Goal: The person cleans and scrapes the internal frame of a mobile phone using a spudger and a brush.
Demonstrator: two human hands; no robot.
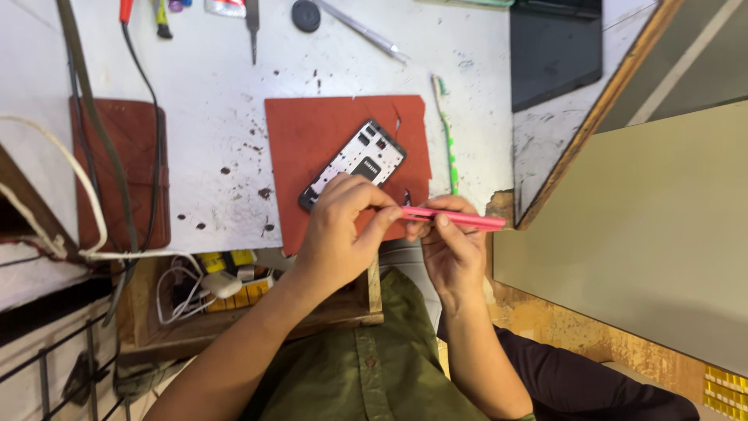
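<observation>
An opened phone frame (357, 159) with its white inner chassis showing lies tilted on a red mat (312, 132) on the white workbench. My left hand (341, 234) rests over the phone's near end, fingers curled, thumb and forefinger pinching the left end of a pink pen-like tool (460, 219). My right hand (450, 248) grips the same pink tool from below, near its middle. The tool lies level, just in front of the mat's near edge. What the tool's tip touches is hidden by my fingers.
A green-and-white toothbrush (447, 132) lies right of the mat. Tweezers (362, 30), a black round cap (305, 15) and screwdrivers sit at the far edge. A brown pouch (125, 168) and cables lie left. A dark tablet (555, 51) sits far right, by the wooden bench edge (600, 117).
</observation>
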